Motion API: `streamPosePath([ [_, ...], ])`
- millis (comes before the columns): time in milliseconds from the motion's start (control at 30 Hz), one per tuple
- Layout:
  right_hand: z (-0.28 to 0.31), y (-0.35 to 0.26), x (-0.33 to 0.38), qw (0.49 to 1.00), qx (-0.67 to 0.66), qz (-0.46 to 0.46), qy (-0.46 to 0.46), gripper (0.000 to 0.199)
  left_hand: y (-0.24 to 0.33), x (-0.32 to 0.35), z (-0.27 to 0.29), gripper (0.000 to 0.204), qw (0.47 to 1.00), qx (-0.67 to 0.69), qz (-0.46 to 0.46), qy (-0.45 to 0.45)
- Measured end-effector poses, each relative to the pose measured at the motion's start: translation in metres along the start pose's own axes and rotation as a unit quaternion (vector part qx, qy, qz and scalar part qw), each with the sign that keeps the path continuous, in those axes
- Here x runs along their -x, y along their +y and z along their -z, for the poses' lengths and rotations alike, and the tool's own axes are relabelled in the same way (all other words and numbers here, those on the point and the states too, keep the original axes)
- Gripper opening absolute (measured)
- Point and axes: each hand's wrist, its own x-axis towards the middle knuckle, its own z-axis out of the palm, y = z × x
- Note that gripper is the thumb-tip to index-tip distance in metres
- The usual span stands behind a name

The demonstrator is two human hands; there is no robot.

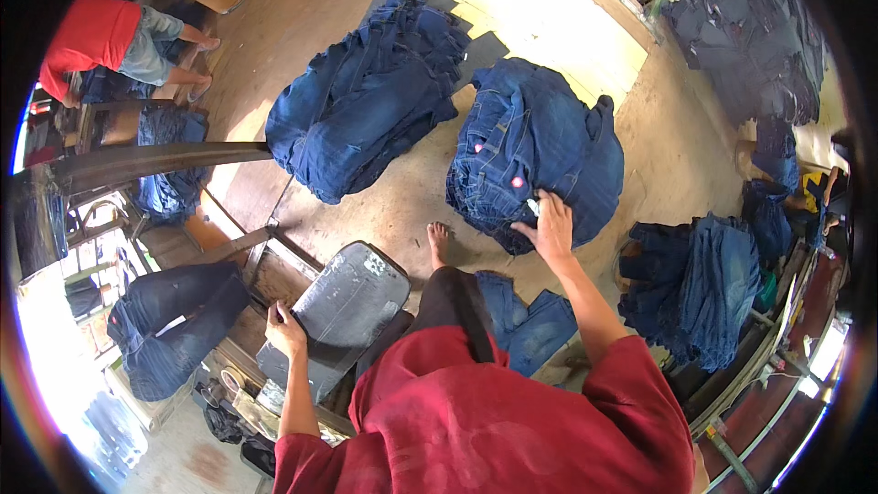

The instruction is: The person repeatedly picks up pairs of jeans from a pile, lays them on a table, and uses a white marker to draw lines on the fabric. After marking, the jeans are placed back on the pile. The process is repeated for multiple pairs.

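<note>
My right hand reaches the near edge of a rounded pile of dark blue jeans. Its thumb and fingers stand apart there, with a small white piece beside the fingertips; whether that belongs to the jeans I cannot tell. Two small red-and-white spots show on this pile. My left hand is closed beside the edge of a worn grey padded seat; a small dark thing seems to be in its fingers, too small to name. Left of it, dark jeans hang over a wooden frame.
A second jeans pile lies farther left on the floor. Light blue jeans lie beside my bare foot. More denim hangs at right. A post juts in from the left. Another person in a red shirt bends at far left.
</note>
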Motion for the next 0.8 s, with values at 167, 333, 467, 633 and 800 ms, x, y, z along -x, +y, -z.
streamPosePath([
  [167, -0.001, 0.022, -0.005, 0.995, -0.072, 0.022, 0.071, 0.064, 0.06, 0.034, -0.002, 0.037, 0.935, -0.087, -0.246, 0.239],
  [333, 0.028, 0.003, -0.026, 0.969, -0.171, -0.12, 0.132, 0.032, 0.195, 0.111, -0.046, 0.017, 0.909, 0.171, -0.369, -0.098],
  [467, 0.077, -0.057, -0.042, 0.95, -0.207, -0.113, 0.204, 0.035, 0.291, 0.185, -0.111, 0.051, 0.769, 0.242, -0.36, -0.47],
  [633, 0.095, -0.168, -0.016, 0.954, -0.218, -0.031, 0.202, 0.046, 0.347, 0.194, -0.157, 0.059, 0.499, 0.534, 0.123, -0.672],
  [800, 0.04, -0.238, 0.006, 0.967, -0.202, -0.064, 0.139, 0.066, 0.299, 0.122, -0.132, 0.047, 0.511, 0.664, 0.18, -0.515],
])
